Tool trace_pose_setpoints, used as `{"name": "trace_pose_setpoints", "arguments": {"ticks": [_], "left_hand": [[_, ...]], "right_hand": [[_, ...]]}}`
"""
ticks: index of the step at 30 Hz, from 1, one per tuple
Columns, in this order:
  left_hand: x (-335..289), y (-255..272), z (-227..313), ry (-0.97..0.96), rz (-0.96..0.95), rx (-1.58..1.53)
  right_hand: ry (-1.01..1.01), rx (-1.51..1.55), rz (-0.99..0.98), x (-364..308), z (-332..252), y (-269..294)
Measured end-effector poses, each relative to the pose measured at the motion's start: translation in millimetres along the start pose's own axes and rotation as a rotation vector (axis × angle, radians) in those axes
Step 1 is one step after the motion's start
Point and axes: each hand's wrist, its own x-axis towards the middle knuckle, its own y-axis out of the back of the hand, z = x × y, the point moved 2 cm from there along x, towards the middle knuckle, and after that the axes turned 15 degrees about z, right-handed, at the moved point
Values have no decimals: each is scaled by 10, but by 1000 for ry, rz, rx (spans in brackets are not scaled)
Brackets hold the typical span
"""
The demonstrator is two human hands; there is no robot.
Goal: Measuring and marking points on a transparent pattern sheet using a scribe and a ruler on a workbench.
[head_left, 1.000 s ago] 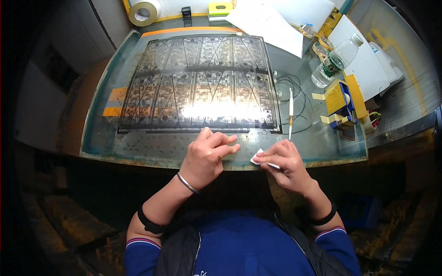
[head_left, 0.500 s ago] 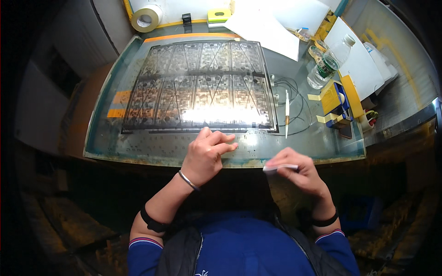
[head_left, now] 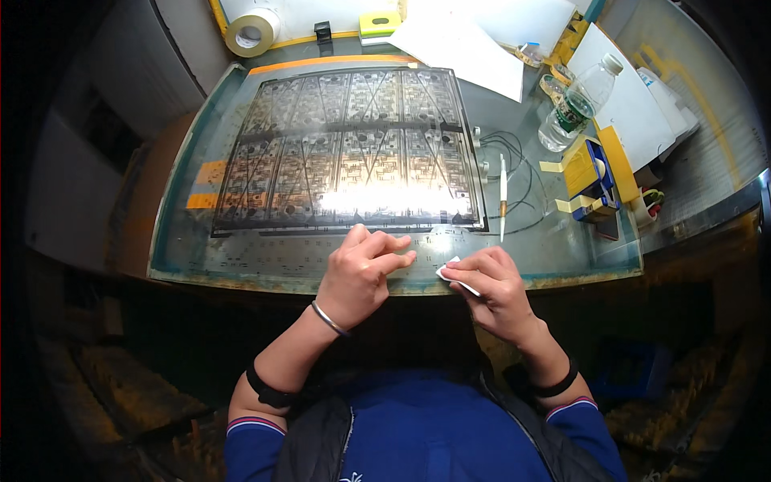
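Observation:
My right hand (head_left: 499,291) grips a small folded white wipe, paper or cloth (head_left: 459,275), between thumb and fingers over the front edge of the glass table (head_left: 554,261). To its left, my left hand (head_left: 359,269) hovers over or rests on the glass near the same edge; contact is hard to judge. Its fingers are bent but apart, with nothing visible between them. Just beyond it lies a dark, see-through film sheet (head_left: 309,173) printed with dense circuit-like patterns in panels. Bright light glares off the film's near part.
Right of the film lie a white pen-like tool (head_left: 503,197) and thin dark cables (head_left: 526,181). A blue and yellow tape dispenser (head_left: 586,181) and a clear bottle (head_left: 574,108) stand farther right. White paper (head_left: 466,56) and a tape roll (head_left: 250,34) are at the back.
My right hand has moved left and slightly away from me with the white wipe, from in front of the table edge to over it. My left hand has stayed almost still.

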Motion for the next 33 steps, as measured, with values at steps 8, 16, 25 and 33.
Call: {"name": "trace_pose_setpoints", "arguments": {"ticks": [8,16,25,33], "left_hand": [[7,-10,8,3,0,11],[-14,4,-1,22,8,-5],[-4,-16,0,-20,-4,25],[-14,-13,-6,-16,5,25]], "right_hand": [[25,5,-22,79,-6,-190],[-235,575,-456,36,66,334],[-157,-254,344,151,641,842],[-40,-705,123,-30,975,676]]}}
